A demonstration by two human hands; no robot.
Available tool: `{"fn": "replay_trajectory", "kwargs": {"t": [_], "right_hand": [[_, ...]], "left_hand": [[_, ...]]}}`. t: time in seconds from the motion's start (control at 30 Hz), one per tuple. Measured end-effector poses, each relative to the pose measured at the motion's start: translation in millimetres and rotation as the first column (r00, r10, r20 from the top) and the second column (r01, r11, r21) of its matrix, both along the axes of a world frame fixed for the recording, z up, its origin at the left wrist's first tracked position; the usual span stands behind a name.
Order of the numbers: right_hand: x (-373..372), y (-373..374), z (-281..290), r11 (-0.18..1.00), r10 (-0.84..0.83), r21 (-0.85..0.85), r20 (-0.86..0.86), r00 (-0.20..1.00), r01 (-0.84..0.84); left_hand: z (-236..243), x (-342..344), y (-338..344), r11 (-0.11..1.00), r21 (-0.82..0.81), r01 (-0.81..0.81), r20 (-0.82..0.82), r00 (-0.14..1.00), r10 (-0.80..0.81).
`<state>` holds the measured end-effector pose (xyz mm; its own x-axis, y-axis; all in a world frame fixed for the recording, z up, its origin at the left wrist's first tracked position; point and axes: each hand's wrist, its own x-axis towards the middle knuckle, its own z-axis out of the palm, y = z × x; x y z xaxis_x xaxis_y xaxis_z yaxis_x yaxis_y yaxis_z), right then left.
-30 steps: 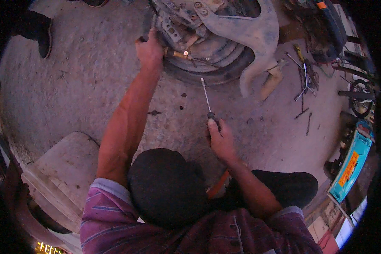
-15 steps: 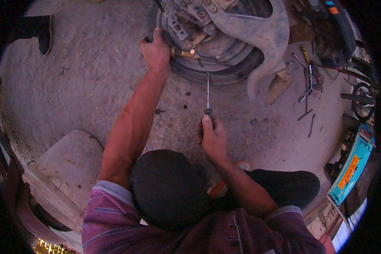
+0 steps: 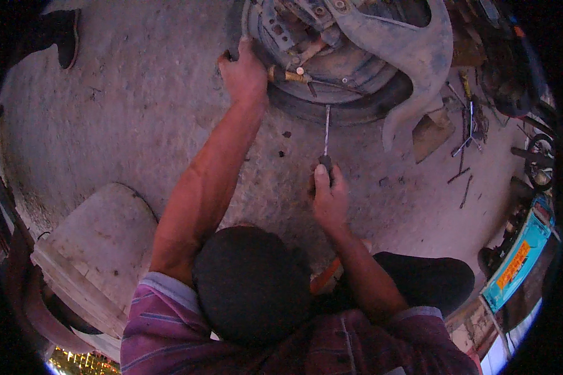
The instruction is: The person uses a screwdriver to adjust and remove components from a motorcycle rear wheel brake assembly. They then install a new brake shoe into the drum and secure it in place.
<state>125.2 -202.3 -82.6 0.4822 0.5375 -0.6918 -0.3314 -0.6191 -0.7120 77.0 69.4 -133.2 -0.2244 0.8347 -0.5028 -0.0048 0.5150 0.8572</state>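
Observation:
My left hand (image 3: 245,78) grips the left edge of a dark tyre (image 3: 300,111), its fingers partly out of sight against the rubber. In my right hand (image 3: 330,199) is a screwdriver with a dark handle and a long metal shaft (image 3: 327,134). The shaft points away from me, and its tip meets the tyre's near edge; whether it goes under the edge I cannot tell. Inside the tyre sits a dusty wheel hub assembly (image 3: 322,59) with bolts and a brass-coloured rod (image 3: 284,75) close to my left hand. A curved grey metal arm (image 3: 441,47) reaches over the wheel's right side.
Several hand tools (image 3: 469,128) lie on the rough floor at right, beside a flat brownish piece (image 3: 433,134). Farther right are a turquoise panel (image 3: 516,259) and a small spoked wheel (image 3: 540,159). A pale rounded panel (image 3: 103,237) stands at left. A dark boot (image 3: 65,40) shows at far left.
The whole view has shifted, so the wheel and tools appear farther right. Both hands keep their holds, and the screwdriver tip stays at the tyre's near edge, slightly farther right.

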Motion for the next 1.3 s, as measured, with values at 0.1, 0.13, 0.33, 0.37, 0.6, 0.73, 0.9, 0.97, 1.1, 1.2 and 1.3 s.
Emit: {"fn": "replay_trajectory", "kwargs": {"t": [0.1, 0.13, 0.33, 0.37, 0.6, 0.73, 0.9, 0.97, 1.1, 1.2, 1.3], "right_hand": [[8.9, 19.7, 48.0, 0.992, 0.037, -0.115, -0.045, 0.998, -0.042], [12.3, 28.0, 65.6, 0.986, 0.013, -0.164, -0.110, 0.994, -0.031], [23.1, 53.9, 118.1, 0.978, -0.050, -0.208, -0.300, 0.953, -0.014], [21.3, 51.8, 113.5, 0.986, -0.016, -0.164, -0.288, 0.957, -0.033], [8.7, 30.0, 57.7, 0.973, 0.211, -0.100, 0.001, 0.978, -0.210], [12.3, 38.0, 78.1, 0.986, 0.085, -0.132, -0.143, 0.986, -0.104], [41.0, 57.4, 125.7, 0.987, -0.041, -0.157, -0.420, 0.907, -0.029], [51.7, 66.1, 140.4, 0.989, -0.089, -0.146, -0.503, 0.860, 0.017], [78.2, 98.8, 166.0, 0.985, -0.166, -0.085, -0.725, 0.669, 0.152], [97.8, 131.0, 174.7, 0.933, -0.291, -0.170, -0.874, 0.390, 0.316], [92.1, 139.4, 168.1, 0.961, -0.224, -0.128, -0.879, 0.420, 0.245]], "left_hand": [[-2.0, 2.8, 0.8, 0.999, 0.028, -0.043, -0.002, 0.999, 0.043], [-2.0, 2.9, 1.0, 0.998, 0.032, -0.045, -0.032, 0.998, 0.046], [1.7, 1.7, -0.8, 1.000, 0.020, -0.014, -0.128, 0.992, 0.017], [2.0, 1.4, -0.8, 0.999, 0.036, -0.009, -0.142, 0.990, 0.014], [-1.8, 1.3, -0.1, 0.999, 0.046, -0.001, -0.138, 0.990, 0.008], [-8.8, 2.5, -1.8, 0.996, 0.062, -0.059, -0.067, 0.996, 0.063], [-12.8, 1.7, 1.0, 0.997, 0.065, -0.042, -0.097, 0.994, 0.048], [-10.7, 1.9, 1.8, 0.997, 0.071, -0.041, -0.077, 0.996, 0.046], [0.3, 3.8, -4.1, 0.999, 0.026, -0.048, -0.184, 0.982, 0.052], [7.4, 4.6, -5.9, 0.999, 0.006, -0.051, -0.199, 0.979, 0.051], [9.0, 2.3, 1.5, 0.999, 0.030, -0.039, -0.214, 0.976, 0.044]]}}
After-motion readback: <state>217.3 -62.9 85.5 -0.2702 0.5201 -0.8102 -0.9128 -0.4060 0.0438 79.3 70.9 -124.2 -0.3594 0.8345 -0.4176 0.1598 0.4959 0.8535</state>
